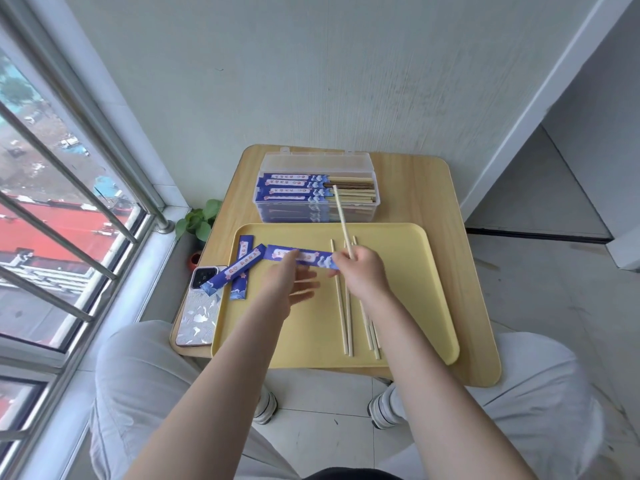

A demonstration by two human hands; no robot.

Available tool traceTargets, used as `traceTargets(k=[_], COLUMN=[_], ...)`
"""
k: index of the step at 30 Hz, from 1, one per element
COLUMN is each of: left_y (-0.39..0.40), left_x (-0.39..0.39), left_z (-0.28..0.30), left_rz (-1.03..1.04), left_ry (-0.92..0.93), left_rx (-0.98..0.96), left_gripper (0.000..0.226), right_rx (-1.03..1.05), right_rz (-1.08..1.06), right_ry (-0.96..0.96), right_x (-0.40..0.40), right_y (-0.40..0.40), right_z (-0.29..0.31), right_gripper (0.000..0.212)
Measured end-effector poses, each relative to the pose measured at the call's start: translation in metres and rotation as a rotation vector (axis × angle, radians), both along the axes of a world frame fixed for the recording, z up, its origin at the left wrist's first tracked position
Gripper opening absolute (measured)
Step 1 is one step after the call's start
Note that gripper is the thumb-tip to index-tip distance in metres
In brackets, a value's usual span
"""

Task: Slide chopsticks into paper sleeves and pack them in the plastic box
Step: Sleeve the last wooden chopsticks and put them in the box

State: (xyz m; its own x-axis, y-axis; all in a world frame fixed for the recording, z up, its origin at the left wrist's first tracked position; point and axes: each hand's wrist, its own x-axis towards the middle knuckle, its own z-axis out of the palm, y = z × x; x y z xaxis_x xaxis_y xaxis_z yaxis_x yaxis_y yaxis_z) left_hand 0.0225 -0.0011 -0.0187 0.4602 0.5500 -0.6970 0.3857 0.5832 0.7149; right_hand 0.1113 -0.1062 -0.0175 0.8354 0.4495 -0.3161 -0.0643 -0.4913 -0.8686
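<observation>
My left hand (289, 282) pinches a blue paper sleeve (311, 257) above the yellow tray (408, 258); the sleeve lies level, its right end by my right hand. My right hand (362, 271) grips a pale wooden chopstick (341, 216) that points up and away over the clear plastic box (277, 164). The open box holds several sleeved chopsticks. Several loose chopsticks (346, 320) lie lengthwise on the tray under my right hand. Two more empty sleeves (239, 271) lie crossed at the tray's left edge.
A phone (199, 306) in a patterned case lies left of the tray on the small wooden table (450, 216). A potted plant (199, 220) stands on the floor by the window. A wall is behind the table; my knees are under its near edge.
</observation>
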Motion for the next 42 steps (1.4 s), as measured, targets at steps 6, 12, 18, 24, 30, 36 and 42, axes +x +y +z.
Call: traceTargets(k=[6, 12, 18, 24, 30, 36, 42], left_y=[-0.012, -0.011, -0.009, -0.008, -0.006, -0.011, -0.013], left_x=[-0.007, 0.005, -0.008, -0.013, -0.015, -0.014, -0.017], left_z=[-0.004, -0.011, -0.015, -0.024, -0.029, -0.031, -0.034], left_rz=[-0.431, -0.857, -0.698, -0.428, -0.396, -0.412, -0.475], left_ry=[0.200, 0.206, 0.123, -0.018, 0.040, 0.071, 0.199], left_rx=[1.186, 1.191, 0.824, 0.520, 0.628, 0.590, 0.646], left_gripper=[0.018, 0.030, 0.023, 0.021, 0.027, 0.031, 0.024], right_rx=[-0.030, -0.005, 0.222, 0.413, 0.627, 0.529, 0.497], right_rz=[0.016, 0.132, 0.094, 0.137, 0.151, 0.079, -0.195], right_ry=[-0.028, 0.084, 0.348, 0.331, 0.334, 0.019, -0.084], right_x=[0.014, 0.011, 0.015, 0.014, 0.016, 0.016, 0.016], right_y=[-0.012, -0.013, -0.019, -0.023, -0.024, -0.021, -0.019], right_z=[0.001, 0.003, 0.005, 0.015, 0.031, 0.038, 0.034], right_gripper=[0.015, 0.021, 0.029, 0.042, 0.024, 0.017, 0.025])
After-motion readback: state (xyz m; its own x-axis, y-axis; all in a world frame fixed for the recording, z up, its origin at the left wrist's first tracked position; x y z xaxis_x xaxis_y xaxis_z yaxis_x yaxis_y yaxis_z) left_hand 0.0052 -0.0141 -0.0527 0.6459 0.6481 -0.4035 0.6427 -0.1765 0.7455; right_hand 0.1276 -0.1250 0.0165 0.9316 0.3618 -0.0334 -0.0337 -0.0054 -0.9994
